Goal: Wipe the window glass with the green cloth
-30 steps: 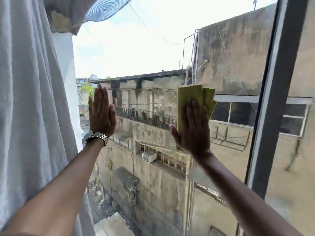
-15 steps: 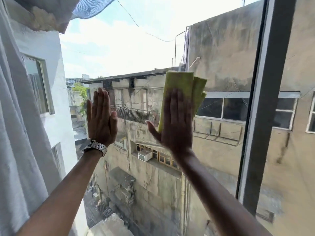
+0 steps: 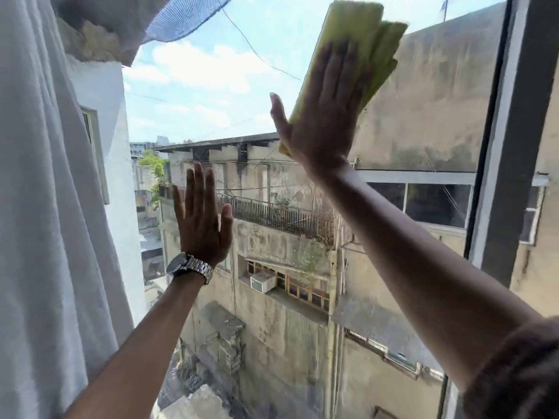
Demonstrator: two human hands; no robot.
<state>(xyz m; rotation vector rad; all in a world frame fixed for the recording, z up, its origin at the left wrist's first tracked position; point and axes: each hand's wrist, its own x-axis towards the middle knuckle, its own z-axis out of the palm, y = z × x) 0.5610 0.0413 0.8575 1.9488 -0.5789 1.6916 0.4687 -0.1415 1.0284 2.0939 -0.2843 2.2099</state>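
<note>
A yellow-green cloth [image 3: 360, 31], folded in layers, against a pale blue sky with white clouds. A white curtain [image 3: 45, 207] with soft grey fold shadows. A silver metal-link watch [image 3: 190, 267] with a dark face. A dark grey window frame [image 3: 511, 146]. Beige, weather-stained buildings [image 3: 423, 101] streaked with dark grey. A black railing [image 3: 272, 214]. A dark brown sleeve [image 3: 520, 373].

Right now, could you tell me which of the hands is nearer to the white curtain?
Left. The left hand is flat on the glass just right of the curtain; the right hand presses the cloth higher, near the frame.
</note>
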